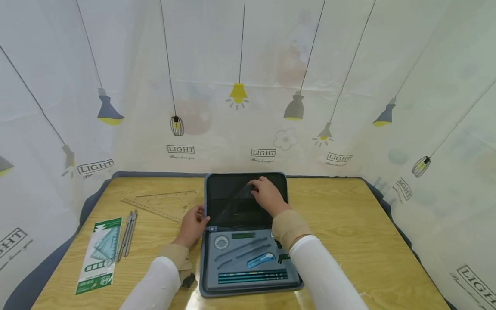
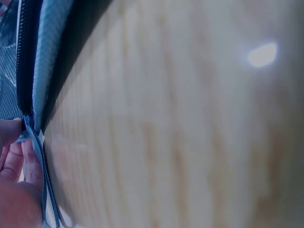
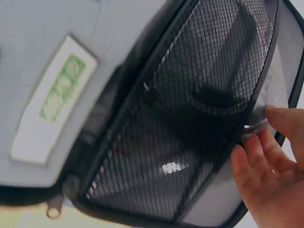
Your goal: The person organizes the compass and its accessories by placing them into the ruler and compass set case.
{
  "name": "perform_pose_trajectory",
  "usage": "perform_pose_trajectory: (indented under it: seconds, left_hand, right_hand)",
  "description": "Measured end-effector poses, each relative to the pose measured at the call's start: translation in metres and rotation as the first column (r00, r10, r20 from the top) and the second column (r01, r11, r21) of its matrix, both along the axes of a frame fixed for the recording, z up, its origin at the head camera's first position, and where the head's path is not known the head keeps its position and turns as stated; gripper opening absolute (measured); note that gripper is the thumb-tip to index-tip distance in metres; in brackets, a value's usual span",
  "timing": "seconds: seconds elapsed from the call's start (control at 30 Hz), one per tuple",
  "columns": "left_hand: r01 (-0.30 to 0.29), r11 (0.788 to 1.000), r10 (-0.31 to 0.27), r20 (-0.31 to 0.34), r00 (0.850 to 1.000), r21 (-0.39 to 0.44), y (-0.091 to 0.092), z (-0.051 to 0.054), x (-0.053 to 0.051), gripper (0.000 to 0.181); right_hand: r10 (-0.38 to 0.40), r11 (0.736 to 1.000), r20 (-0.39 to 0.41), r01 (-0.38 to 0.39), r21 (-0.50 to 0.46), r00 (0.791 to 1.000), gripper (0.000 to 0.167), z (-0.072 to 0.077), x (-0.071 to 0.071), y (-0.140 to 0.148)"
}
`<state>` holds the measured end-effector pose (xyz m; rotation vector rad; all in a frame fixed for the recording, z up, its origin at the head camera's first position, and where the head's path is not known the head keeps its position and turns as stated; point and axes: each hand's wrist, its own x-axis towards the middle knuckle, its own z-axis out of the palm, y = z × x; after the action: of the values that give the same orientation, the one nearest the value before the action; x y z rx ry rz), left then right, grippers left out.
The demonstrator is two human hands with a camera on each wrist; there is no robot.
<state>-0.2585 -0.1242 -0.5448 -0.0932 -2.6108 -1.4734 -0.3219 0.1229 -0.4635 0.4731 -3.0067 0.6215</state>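
1. Pinched by its edge between the thumb and fingertips of the right hand (image 1: 267, 196): 1 clear ruled piece (image 1: 240, 198), with just a narrow gap between those fingers.
2. Running down from the fingertips at the upper edge of 1 mesh pocket (image 3: 209, 80) in the raised lid (image 1: 224, 183); impossible to tell how far inside.
3. Holding the left edge of 1 case (image 1: 202, 275) near its hinge, with thumb and fingers of the left hand (image 1: 192, 226) closed on it.
4. Lying in the grey tray (image 1: 211, 282) of that case: 3 dark pencils (image 1: 252, 276), 1 blue cutter (image 1: 261, 260), 1 round dial (image 1: 221, 242), 1 dark green bar (image 1: 243, 235), 1 white block (image 3: 61, 99) printed in green.
5. Lying on the wooden table (image 1: 348, 224), left of the case: 1 clear set square (image 1: 151, 210) near the left hand, 2 metal compasses (image 1: 127, 236) side by side, 1 green-and-white packet (image 1: 100, 256) beside them.
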Motion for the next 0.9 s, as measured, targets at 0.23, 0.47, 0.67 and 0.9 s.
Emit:
perform_pose_trajectory:
  seconds: [0.23, 0.47, 0.67, 0.9]
  left_hand:
    - [-0.01, 1.0, 0.01, -0.003, 1.0, 0.004, 0.001, 0.0, 0.0, 0.027]
    - [-0.005, 1.0, 0.005, -0.008, 1.0, 0.004, 0.001, 0.002, 0.001, 0.027]
    - [-0.009, 1.0, 0.009, -0.014, 1.0, 0.009, 0.002, 0.003, 0.003, 0.026]
    - [-0.02, 0.999, 0.021, -0.016, 1.0, 0.025, 0.002, 0.004, 0.002, 0.026]
  right_hand:
    - [-0.009, 0.999, -0.046, 0.008, -0.033, 0.999, 0.03, 0.0, 0.003, 0.004]
    - [-0.035, 0.988, -0.053, 0.027, -0.153, 0.998, 0.026, -0.001, 0.007, 0.023]
    - [-0.12, 0.939, -0.05, 0.097, -0.331, 0.992, 0.024, -0.007, 0.008, 0.055]
    - [-0.324, 0.744, 0.113, 0.327, -0.583, 0.939, 0.028, -0.018, 0.015, 0.093]
